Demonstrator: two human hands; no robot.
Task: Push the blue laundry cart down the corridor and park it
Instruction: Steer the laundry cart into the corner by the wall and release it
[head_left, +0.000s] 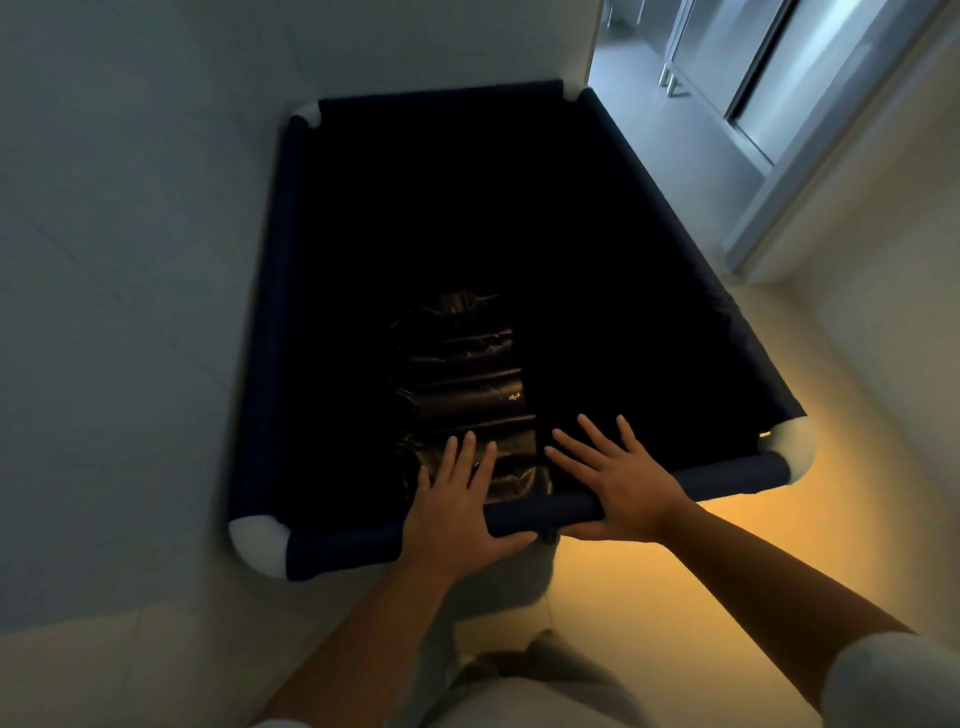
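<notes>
The blue laundry cart (727, 480) fills the middle of the head view, a deep dark fabric bin with padded blue rails and white corner caps. Its left side and far end stand close against a white wall. A dark shiny bundle (462, 384) lies at the bottom of the bin. My left hand (454, 512) rests flat on the near rail, fingers spread, thumb over the rail's front. My right hand (623, 480) lies flat on the same rail just to the right, fingers apart and pointing into the bin. Neither hand wraps around the rail.
A white wall (130, 260) runs along the left and behind the cart. To the right is pale floor (675, 597) lit warm yellow, and a metal-framed doorway (769, 197) with a brighter room beyond. My legs show at the bottom edge.
</notes>
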